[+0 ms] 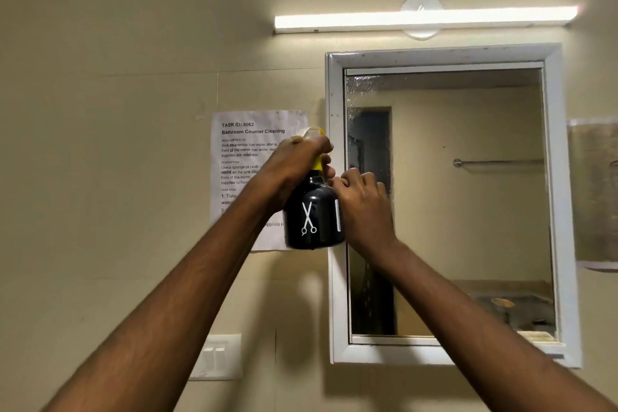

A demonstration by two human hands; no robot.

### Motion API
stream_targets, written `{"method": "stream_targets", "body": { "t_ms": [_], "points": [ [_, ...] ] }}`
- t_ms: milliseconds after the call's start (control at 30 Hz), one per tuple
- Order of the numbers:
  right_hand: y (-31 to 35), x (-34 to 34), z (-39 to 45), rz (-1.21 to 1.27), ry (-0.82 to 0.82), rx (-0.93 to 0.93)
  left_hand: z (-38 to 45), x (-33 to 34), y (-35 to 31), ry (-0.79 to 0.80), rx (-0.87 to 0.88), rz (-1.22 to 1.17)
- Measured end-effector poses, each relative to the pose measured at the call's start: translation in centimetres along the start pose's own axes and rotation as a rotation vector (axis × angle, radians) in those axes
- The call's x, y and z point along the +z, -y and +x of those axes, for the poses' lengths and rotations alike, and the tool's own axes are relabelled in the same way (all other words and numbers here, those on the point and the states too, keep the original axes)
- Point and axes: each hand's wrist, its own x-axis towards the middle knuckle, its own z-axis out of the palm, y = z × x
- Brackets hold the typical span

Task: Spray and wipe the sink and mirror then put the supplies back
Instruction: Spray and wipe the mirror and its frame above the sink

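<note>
While the left hand (297,160) grips the neck of the black bottle (312,217), its fingers wrapped over the yellow trigger, the bottle is held up just left of the mirror (468,211), probably so the spray lands on the glass. The right hand (361,207) rests curled against the bottle's right shoulder, seemingly steadying it or adjusting the nozzle; whether its fingers truly clasp anything I cannot tell. Droplets already cling to the mirror's upper left corner, while the sink is out of view.
</note>
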Motion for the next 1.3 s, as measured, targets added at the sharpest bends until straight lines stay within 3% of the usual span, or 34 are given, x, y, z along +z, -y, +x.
{"method": "stream_targets", "body": {
  "t_ms": [200,300,467,700,900,1133,1300],
  "points": [
    [-0.8,-0.9,9.2,-0.044,-0.026,0.056,1.4,-1.0,-1.9,0.028,0.070,0.047],
    [-1.3,-1.3,12.5,-0.030,-0.041,0.077,1.9,-0.9,-2.7,-0.055,0.112,0.058],
    [-0.8,-0.4,8.1,-0.011,-0.096,0.077,2.2,-0.8,-3.9,0.022,0.022,-0.134],
    [-0.5,-0.3,3.6,0.062,-0.113,-0.006,3.1,-0.3,-4.1,-0.042,-0.003,-0.060],
    [-0.5,-0.4,5.1,0.006,-0.007,0.015,3.1,-1.1,-4.8,-0.038,-0.023,-0.034],
    [-1.9,-1.2,15.8,-0.074,0.019,0.104,3.6,-2.7,-6.9,-0.078,-0.015,0.049],
    [-1.0,-0.3,11.4,-0.019,-0.056,0.127,4.0,-3.1,-6.7,-0.096,-0.007,0.083]
  ]
}}
